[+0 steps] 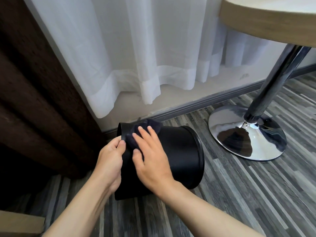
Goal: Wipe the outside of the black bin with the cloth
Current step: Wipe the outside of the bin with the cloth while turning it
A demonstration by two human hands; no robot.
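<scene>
The black bin [177, 151] lies tipped on its side on the striped floor [239, 185], the left hand [109, 161] gripping one end while the right hand [150, 158] presses a dark cloth [145, 127], fingers spread flat, against its side.

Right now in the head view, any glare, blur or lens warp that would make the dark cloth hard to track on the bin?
Head view: the dark cloth barely separates from the black bin, low contrast; the right hand is slightly motion-blurred; the chrome table base throws bright mirror glare; wide-angle warp bends the table pole and baseboard; the brown curtain sits in deep shadow.
</scene>
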